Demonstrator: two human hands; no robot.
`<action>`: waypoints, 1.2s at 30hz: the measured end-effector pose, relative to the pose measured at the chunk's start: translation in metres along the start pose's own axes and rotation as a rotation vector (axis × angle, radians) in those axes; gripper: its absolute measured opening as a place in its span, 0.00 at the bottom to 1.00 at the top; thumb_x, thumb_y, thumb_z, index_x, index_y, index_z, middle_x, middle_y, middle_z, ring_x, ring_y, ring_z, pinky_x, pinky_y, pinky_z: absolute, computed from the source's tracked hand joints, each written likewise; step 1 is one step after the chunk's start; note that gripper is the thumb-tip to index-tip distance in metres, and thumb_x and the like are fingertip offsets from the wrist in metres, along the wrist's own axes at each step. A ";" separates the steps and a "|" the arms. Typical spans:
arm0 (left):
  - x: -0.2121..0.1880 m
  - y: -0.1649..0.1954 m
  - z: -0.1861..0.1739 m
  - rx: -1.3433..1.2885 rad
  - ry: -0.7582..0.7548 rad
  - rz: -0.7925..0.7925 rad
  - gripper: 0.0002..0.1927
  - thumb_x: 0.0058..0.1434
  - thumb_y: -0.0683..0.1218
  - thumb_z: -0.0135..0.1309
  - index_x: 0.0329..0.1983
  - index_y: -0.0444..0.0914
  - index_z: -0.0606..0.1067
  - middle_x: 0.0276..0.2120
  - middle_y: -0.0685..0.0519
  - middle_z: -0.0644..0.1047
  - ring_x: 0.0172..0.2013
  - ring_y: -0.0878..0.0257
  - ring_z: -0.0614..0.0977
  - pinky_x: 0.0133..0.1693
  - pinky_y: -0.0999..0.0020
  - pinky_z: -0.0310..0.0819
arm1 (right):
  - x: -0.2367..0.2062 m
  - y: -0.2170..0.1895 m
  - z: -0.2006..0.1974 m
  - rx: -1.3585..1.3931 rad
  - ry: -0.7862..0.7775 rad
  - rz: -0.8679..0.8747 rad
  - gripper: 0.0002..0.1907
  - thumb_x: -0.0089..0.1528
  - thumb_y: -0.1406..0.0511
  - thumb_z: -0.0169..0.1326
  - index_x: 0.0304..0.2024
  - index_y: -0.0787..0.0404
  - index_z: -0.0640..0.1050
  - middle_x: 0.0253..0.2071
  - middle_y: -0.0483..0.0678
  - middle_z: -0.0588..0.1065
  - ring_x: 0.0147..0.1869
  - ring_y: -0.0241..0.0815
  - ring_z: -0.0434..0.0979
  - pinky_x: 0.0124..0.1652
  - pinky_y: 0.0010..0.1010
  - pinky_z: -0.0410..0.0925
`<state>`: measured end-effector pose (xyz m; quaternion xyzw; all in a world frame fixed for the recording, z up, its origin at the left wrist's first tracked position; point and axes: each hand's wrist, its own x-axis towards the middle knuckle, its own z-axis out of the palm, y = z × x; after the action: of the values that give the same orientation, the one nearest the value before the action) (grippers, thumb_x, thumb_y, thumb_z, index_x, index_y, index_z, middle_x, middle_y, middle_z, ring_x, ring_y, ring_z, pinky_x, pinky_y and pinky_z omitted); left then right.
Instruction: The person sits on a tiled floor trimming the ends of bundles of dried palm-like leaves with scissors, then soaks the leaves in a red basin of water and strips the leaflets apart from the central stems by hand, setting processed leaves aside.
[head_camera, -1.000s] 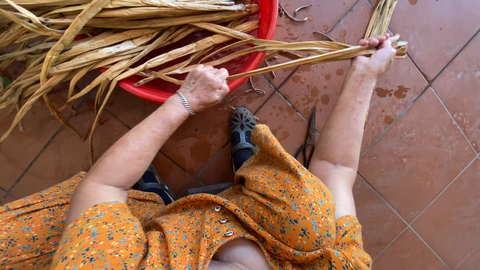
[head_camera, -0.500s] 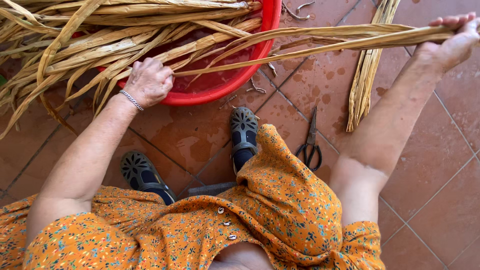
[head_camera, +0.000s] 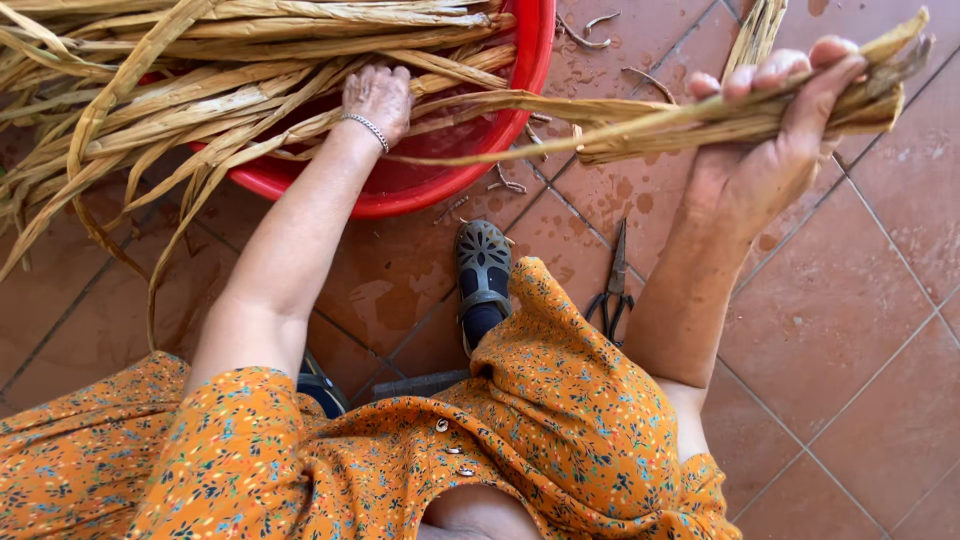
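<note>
Dried, straw-coloured leaf strips (head_camera: 300, 90) fill the red basin (head_camera: 440, 180). Left hand (head_camera: 377, 98) rests fingers-down among them, apparently sorting; right hand (head_camera: 765, 150) clenches a pulled strand bundle (head_camera: 650, 120). Scissors (head_camera: 615, 285) lie below that wrist, likely for trimming.

Item 1: bunch of dried strips (head_camera: 740, 112), tan and yellow-green, flat and fibrous. I see my right hand (head_camera: 755, 165) closed around it near one end; short blunt ends stick out past the grip to the right, the long part runs left from the grip toward the basin.

Item 2: heap of loose strips (head_camera: 200, 90), same material, long and curling, lying across a red basin (head_camera: 525, 80). My left hand (head_camera: 378, 98) rests on top of them, fingers down among the strands.
</note>
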<state>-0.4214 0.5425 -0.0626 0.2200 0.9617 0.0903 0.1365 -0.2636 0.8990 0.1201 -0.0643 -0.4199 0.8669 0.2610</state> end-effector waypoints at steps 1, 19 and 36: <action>-0.002 0.004 0.001 -0.070 -0.004 -0.026 0.11 0.66 0.47 0.55 0.46 0.36 0.76 0.42 0.40 0.77 0.48 0.47 0.76 0.53 0.41 0.64 | -0.005 -0.002 0.001 -0.026 -0.021 -0.027 0.15 0.79 0.53 0.50 0.56 0.57 0.71 0.35 0.47 0.68 0.35 0.40 0.69 0.38 0.40 0.69; -0.081 0.023 -0.108 -0.972 0.220 0.126 0.05 0.73 0.41 0.57 0.44 0.34 0.80 0.30 0.54 0.80 0.29 0.73 0.77 0.31 0.74 0.72 | -0.008 0.103 0.055 -0.191 0.005 0.462 0.15 0.66 0.60 0.55 0.47 0.65 0.79 0.37 0.52 0.83 0.27 0.38 0.78 0.22 0.27 0.69; -0.009 0.121 -0.043 -0.876 0.208 0.225 0.14 0.75 0.48 0.45 0.47 0.33 0.75 0.34 0.43 0.81 0.35 0.55 0.82 0.36 0.56 0.75 | -0.027 0.146 0.052 0.069 -0.084 0.580 0.21 0.65 0.59 0.55 0.57 0.63 0.75 0.55 0.51 0.78 0.52 0.36 0.85 0.50 0.27 0.82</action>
<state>-0.3785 0.6407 0.0086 0.2346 0.8117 0.5238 0.1086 -0.3156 0.7746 0.0395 -0.1369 -0.3648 0.9209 -0.0134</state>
